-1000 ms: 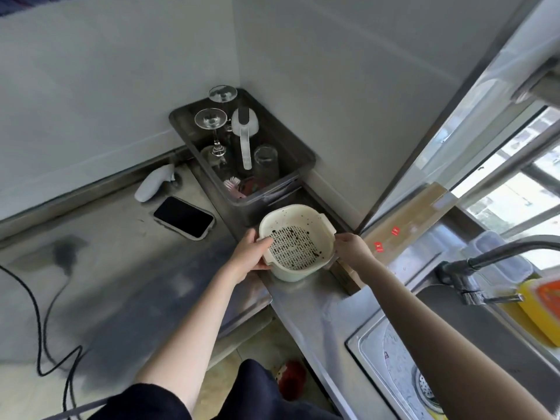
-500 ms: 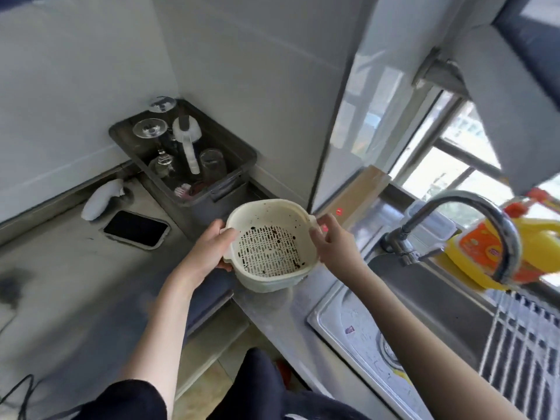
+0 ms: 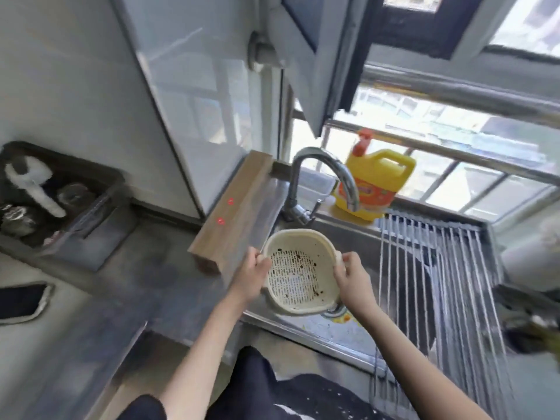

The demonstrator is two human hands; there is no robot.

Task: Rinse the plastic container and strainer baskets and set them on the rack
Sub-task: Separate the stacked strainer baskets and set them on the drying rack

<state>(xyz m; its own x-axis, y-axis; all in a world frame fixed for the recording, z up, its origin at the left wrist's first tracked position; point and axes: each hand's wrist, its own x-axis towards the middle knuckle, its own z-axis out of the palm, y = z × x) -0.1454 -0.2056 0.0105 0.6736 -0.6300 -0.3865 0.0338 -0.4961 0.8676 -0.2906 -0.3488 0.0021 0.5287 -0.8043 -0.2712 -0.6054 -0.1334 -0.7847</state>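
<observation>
Gripping one cream strainer basket (image 3: 298, 274) by its opposite rims, both hands hold it tilted at the centre of the frame, over the near left part of the sink (image 3: 342, 241). The left hand (image 3: 253, 275) curls over the left rim and the right hand (image 3: 351, 278) over the right rim. Dark specks dot its slotted bottom. One curved faucet (image 3: 321, 177) rises just above it. One yellow detergent jug (image 3: 374, 183) with a red cap stands on the sill behind the faucet. One roll-up wire rack (image 3: 430, 283) spans the sink to the right. One wooden board (image 3: 235, 209) leans left of the basket. At far left on the worktop (image 3: 151, 268), one dark tray (image 3: 100, 213) holds blurred glassware, and one phone (image 3: 22, 301) lies lower left.
</observation>
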